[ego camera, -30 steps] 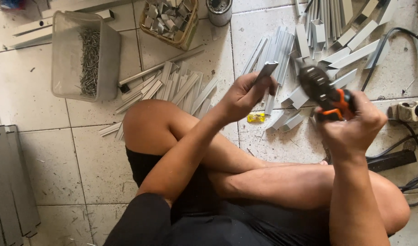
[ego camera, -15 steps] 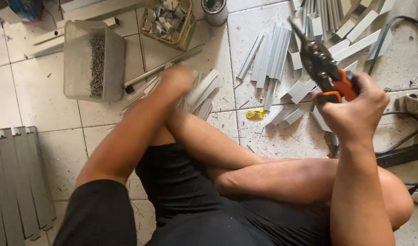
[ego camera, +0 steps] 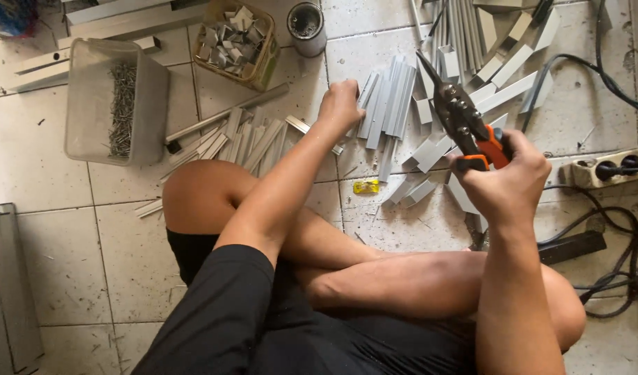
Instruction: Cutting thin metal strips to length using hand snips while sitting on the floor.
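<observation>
Hands are apart: the right hand [ego camera: 510,182] is closed round the orange handles of dark metal snips [ego camera: 463,123], blades pointing to the upper middle of the frame, while the left hand [ego camera: 340,105] reaches down onto the fanned pile of short grey metal strips [ego camera: 387,104] on the tiled floor [ego camera: 48,173], fingers curled; whether it grips one I cannot tell. Picking a single strip cleanly looks wise. At upper left, a clear plastic tub [ego camera: 152,104] holds nails; beside it a yellowish basket [ego camera: 267,59] holds small grey offcuts.

Orange-handled snips [ego camera: 465,125], grey metal strips [ego camera: 388,104]
</observation>
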